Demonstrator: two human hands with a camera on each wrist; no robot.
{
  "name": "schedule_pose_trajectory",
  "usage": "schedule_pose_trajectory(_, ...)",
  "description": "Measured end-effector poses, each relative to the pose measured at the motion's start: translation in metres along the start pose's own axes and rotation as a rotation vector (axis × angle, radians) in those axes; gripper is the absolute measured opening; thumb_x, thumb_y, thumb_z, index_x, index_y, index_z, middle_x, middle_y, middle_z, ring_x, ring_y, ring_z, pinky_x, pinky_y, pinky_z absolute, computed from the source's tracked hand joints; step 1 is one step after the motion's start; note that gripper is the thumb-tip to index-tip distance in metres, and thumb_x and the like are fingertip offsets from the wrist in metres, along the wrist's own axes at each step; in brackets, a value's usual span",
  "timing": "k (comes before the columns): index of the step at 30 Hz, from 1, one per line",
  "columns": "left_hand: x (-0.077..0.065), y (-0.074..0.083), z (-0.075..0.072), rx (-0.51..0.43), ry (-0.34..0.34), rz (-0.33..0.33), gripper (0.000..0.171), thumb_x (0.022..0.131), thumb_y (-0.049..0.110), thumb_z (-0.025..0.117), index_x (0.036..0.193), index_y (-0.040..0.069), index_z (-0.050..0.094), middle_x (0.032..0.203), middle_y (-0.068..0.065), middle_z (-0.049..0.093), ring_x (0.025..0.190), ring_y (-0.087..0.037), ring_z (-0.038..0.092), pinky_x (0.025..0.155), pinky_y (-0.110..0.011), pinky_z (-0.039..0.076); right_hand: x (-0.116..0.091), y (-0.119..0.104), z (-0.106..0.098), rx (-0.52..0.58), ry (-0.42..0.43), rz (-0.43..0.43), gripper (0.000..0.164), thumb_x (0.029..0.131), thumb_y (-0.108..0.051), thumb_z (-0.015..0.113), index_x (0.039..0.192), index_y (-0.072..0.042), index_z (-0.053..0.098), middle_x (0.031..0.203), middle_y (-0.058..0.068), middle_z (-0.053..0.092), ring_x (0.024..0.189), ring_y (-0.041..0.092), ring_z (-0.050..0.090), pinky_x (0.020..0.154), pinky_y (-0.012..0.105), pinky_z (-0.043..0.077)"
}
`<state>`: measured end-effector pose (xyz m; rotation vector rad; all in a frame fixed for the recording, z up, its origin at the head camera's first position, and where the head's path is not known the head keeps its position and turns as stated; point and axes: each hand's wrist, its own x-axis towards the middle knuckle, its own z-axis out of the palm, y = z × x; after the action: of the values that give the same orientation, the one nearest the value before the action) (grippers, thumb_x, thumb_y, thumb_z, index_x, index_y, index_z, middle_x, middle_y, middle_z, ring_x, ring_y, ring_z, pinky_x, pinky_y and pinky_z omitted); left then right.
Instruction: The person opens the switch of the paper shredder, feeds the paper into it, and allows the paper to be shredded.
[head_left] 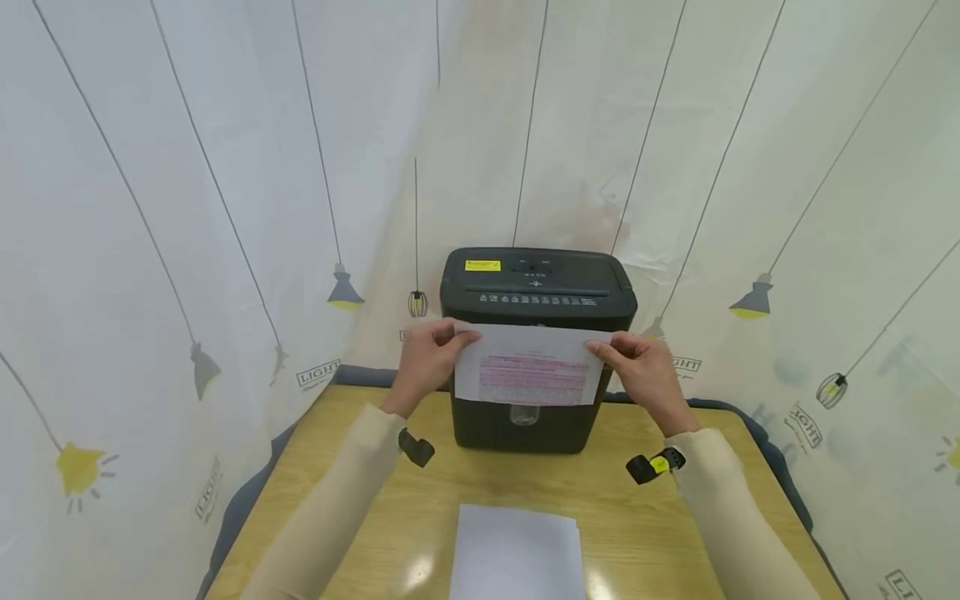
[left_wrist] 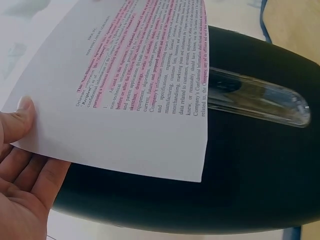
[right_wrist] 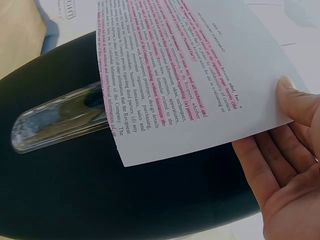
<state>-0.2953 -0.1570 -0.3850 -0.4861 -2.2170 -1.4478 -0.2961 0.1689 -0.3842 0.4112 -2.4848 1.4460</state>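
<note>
A white sheet of paper (head_left: 532, 367), printed and marked in pink, is held up in front of a black paper shredder (head_left: 536, 283). My left hand (head_left: 432, 357) pinches its upper left corner between thumb and fingers. At the upper right corner my right hand (head_left: 641, 367) grips it the same way. Both wrist views show thumbs on the printed face and fingers behind, with the sheet (left_wrist: 135, 135) before the shredder's dark front and its clear oval window (right_wrist: 55, 120). The sheet hides part of the shredder's front.
The shredder stands at the back of a wooden table (head_left: 405, 517), close to a white curtain (head_left: 487, 125) printed with hanging lamps. A stack of white paper (head_left: 517, 554) lies at the table's near side, between the forearms. Each wrist wears a dark strap (head_left: 416, 448).
</note>
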Motion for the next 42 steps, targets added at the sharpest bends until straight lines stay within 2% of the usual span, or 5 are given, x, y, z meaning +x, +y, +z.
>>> schedule_pose_trajectory(5,0.013,0.012,-0.006,0.002,0.008,0.04,0.01,0.094,0.019,0.076,0.096,0.011,0.081,0.083,-0.008,0.079,0.061,-0.015,0.064,0.053,-0.023,0.044,0.011,-0.012,-0.008,0.024,0.022,-0.014,0.042,0.096,-0.043,0.071,0.085,-0.002,0.071,0.094,0.015,0.077,0.083,0.025,0.067,0.069,0.023,0.054)
schedule_pose_trajectory(11,0.03,0.025,-0.014,0.008,0.015,0.06,0.01,0.094,0.018,0.076,0.096,0.009,0.081,0.085,-0.009,0.08,0.063,-0.015,0.063,0.055,-0.023,0.043,0.024,-0.03,-0.017,0.056,0.02,-0.048,0.039,0.096,-0.039,0.072,0.09,0.0,0.073,0.095,0.007,0.077,0.083,0.009,0.07,0.074,0.02,0.059)
schedule_pose_trajectory(24,0.072,0.058,-0.029,0.04,0.017,0.077,0.014,0.095,0.02,0.075,0.092,0.007,0.081,0.077,-0.012,0.078,0.054,-0.016,0.057,0.048,-0.024,0.035,0.053,-0.071,-0.045,0.041,0.047,-0.051,0.037,0.095,-0.039,0.073,0.104,-0.004,0.078,0.093,-0.009,0.078,0.085,0.002,0.07,0.077,0.02,0.057)
schedule_pose_trajectory(29,0.091,0.069,-0.034,0.032,0.019,0.063,0.016,0.095,0.02,0.076,0.096,0.004,0.081,0.094,-0.012,0.081,0.077,-0.019,0.077,0.056,-0.021,0.049,0.067,-0.085,-0.052,0.056,0.061,-0.063,0.036,0.095,-0.038,0.073,0.107,-0.004,0.078,0.095,-0.01,0.078,0.088,0.002,0.071,0.08,0.021,0.058)
schedule_pose_trajectory(42,0.129,0.081,-0.039,0.022,0.021,-0.015,0.017,0.095,0.019,0.075,0.1,0.004,0.08,0.097,-0.013,0.08,0.08,-0.018,0.077,0.065,-0.024,0.056,0.103,-0.095,-0.064,0.105,0.036,-0.054,0.035,0.094,-0.04,0.074,0.107,-0.007,0.077,0.104,-0.005,0.078,0.091,0.005,0.075,0.081,0.018,0.057)
